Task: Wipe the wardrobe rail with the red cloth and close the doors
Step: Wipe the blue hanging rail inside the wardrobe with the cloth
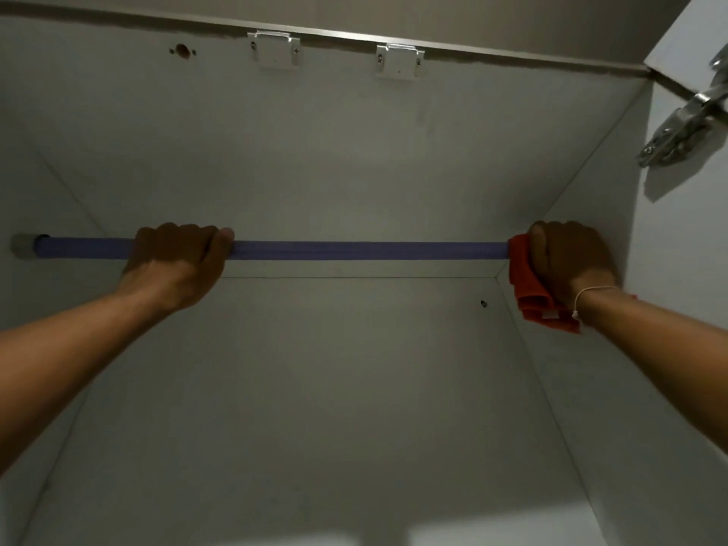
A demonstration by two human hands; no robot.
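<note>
A purple wardrobe rail (362,250) runs level across the inside of a white wardrobe, from a grey socket at the left wall to the right wall. My left hand (177,262) is wrapped around the rail left of its middle. At the rail's right end, against the side wall, my right hand (571,262) grips the red cloth (530,297), which is folded around the rail and hangs down below my wrist. The rail's right end is hidden by hand and cloth.
The wardrobe's top panel carries two metal brackets (274,49) (398,61) and a round hole (182,51). An open door (685,29) with a metal hinge (685,128) shows at the upper right. White side walls close in on both sides.
</note>
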